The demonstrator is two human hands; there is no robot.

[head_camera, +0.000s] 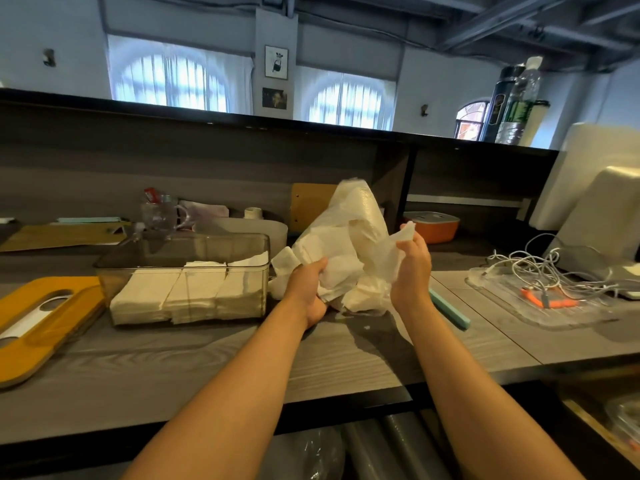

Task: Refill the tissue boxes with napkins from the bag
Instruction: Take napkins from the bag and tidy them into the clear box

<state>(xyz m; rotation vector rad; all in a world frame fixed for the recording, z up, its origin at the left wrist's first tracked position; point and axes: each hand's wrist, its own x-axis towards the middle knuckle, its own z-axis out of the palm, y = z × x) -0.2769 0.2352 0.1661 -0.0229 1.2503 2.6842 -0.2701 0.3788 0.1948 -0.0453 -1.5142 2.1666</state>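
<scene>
A clear plastic bag (pixel 360 216) of white napkins stands on the grey counter at centre. My left hand (pixel 308 289) grips a bunch of napkins (pixel 311 251) at the bag's lower left. My right hand (pixel 412 268) pinches the bag's loose plastic edge on its right side. Left of the bag sits a clear tissue box (pixel 166 247) with no lid, stacks of white napkins (pixel 194 289) filling its lower part. Its orange lid (pixel 38 323) with an oval slot lies flat at far left.
An orange-bottomed box (pixel 433 226) stands behind the bag at right. A clear tray (pixel 540 306) with tangled white cables lies at right. A teal strip (pixel 450 310) lies by my right wrist. A glass mug (pixel 161 213) and brown boards sit at the back left.
</scene>
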